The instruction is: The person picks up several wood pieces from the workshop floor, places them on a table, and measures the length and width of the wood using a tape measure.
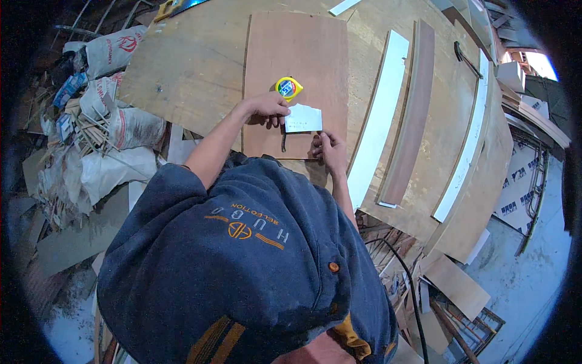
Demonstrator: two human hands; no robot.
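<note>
A small white sheet of paper (pixel 305 115) with handwriting on it is held over a reddish-brown wooden board (pixel 297 48). My left hand (pixel 268 108) pinches the paper's left edge between thumb and fingers. At the lower right corner, my right hand (pixel 330 147) has curled fingers, with thumb and forefinger closed on the paper. Just beyond my left hand, a yellow tape measure (pixel 289 88) rests on the board. A thin dark strip (pixel 284 143) sticks out below the paper; its kind cannot be made out.
The board lies on a large plywood worktable (pixel 188 67). To the right are a white strip (pixel 379 115), a brown plank (pixel 414 115), another white strip (pixel 464 145) and a black clamp-like tool (pixel 467 60). A handsaw (pixel 176 8) lies far left. Sacks (pixel 136 127) and scrap wood crowd the left floor.
</note>
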